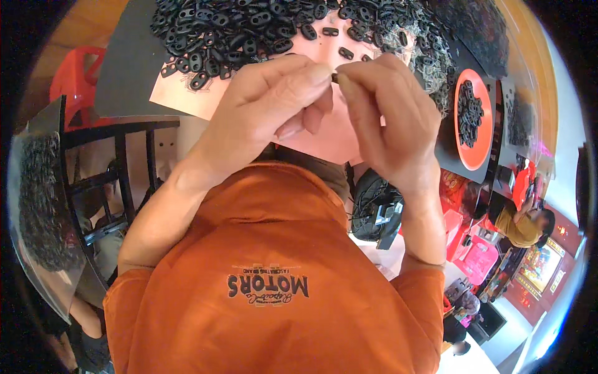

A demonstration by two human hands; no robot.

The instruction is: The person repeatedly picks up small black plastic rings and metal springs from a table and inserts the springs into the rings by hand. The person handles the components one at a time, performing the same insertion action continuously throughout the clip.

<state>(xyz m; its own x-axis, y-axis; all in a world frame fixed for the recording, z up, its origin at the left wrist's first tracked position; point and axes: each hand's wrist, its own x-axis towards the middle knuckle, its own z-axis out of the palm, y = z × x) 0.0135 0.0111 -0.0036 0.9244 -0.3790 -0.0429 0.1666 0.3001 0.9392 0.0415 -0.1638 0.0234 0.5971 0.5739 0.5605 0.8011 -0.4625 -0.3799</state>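
My left hand [265,106] and my right hand [398,115] meet above a pink sheet [317,137], thumbs and forefingers pinched. Between their fingertips is a small dark part [335,78], mostly hidden; it looks like a piece of a black cord lock. The other fingers of both hands are curled. Just beyond lies a big heap of black two-hole cord locks [218,37], with a few loose ones, such as a single cord lock [346,53], on the sheet. To the right of the heap, a tangle of small silvery pieces [433,68] looks like springs.
An orange-red plate [465,159] holding small black parts [470,115] stands on the right. A black metal frame [121,162] and a red plastic chair [78,84] are at left. Farther right, another person [526,224] is near a pink chair [478,258].
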